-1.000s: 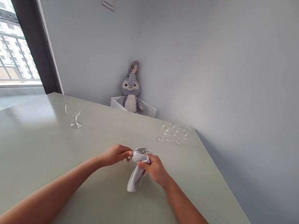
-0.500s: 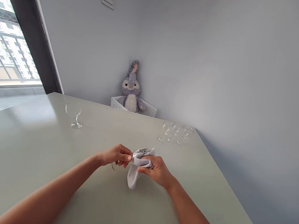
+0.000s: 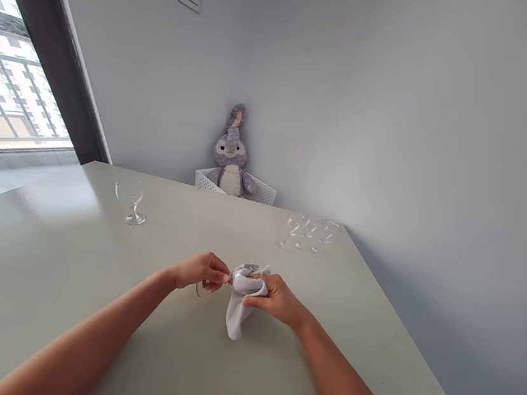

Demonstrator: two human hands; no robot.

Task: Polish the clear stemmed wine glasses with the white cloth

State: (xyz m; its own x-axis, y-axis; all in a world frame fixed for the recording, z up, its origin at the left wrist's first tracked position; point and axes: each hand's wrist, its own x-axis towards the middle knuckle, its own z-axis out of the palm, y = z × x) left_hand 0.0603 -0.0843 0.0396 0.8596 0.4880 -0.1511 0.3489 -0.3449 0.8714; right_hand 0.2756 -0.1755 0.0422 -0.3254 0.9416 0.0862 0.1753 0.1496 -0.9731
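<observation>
My left hand (image 3: pixel 206 274) is closed on the stem of a stemmed glass (image 3: pixel 230 279), which lies sideways in the air above the table. A curved edge of its foot shows just below and left of my fingers. A pale grey cloth (image 3: pixel 239 310) covers the bowl, and one end hangs down. My right hand (image 3: pixel 275 298) is closed on this cloth at the bowl, thumb in front; its other fingers are partly hidden in the folds. How far the cloth goes into the bowl I cannot tell.
A single stemmed glass (image 3: pixel 136 204) stands upright at the left on the pale table (image 3: pixel 167 352). Three more glasses (image 3: pixel 310 232) stand close together at the far right. Behind the table's back edge, a plush toy (image 3: pixel 232 165) sits in a white basket (image 3: pixel 264 193) against the wall.
The cloth has shifted round the bowl, and its hanging end reaches slightly lower. Both hands keep their hold, with only small movement.
</observation>
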